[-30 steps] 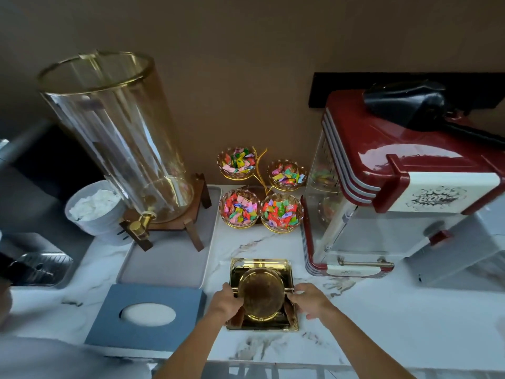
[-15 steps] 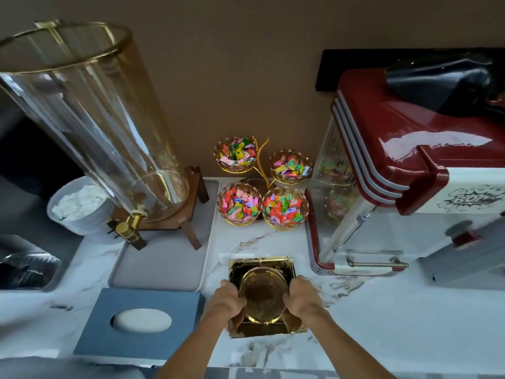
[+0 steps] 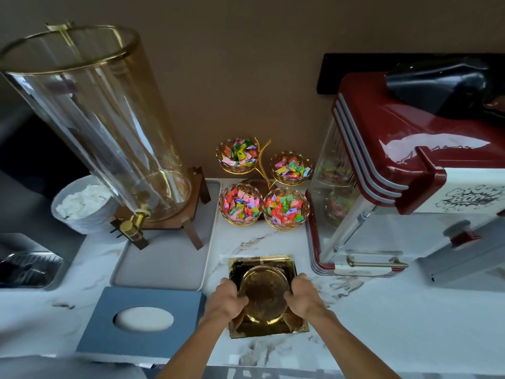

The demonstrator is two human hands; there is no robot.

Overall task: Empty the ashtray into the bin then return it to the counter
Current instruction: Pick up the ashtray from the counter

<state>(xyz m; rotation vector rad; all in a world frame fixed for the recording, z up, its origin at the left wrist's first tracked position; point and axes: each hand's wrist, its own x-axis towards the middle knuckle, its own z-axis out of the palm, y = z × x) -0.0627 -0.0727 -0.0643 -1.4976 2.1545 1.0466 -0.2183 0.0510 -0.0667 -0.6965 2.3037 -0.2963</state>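
Note:
A square gold ashtray (image 3: 262, 262) with a round gold centre dish (image 3: 264, 294) sits on the white marble counter (image 3: 382, 324), near its front edge. My left hand (image 3: 225, 300) grips the left side of the round dish, fingers curled over its rim. On the opposite rim, my right hand (image 3: 304, 295) holds it the same way. I cannot tell whether the ashtray is lifted off the counter. No bin is in view.
A blue tissue box (image 3: 142, 321) lies left of the ashtray. Behind it a grey tray (image 3: 164, 263) carries a tall glass drink dispenser (image 3: 103, 124). Candy bowls (image 3: 263, 187) stand at the back, a red popcorn machine (image 3: 404, 170) at right, a white tub (image 3: 82, 206) at left.
Both hands closed in from the ashtray's outer sides onto the round gold dish. The view shifted slightly; the ashtray stays in about the same spot.

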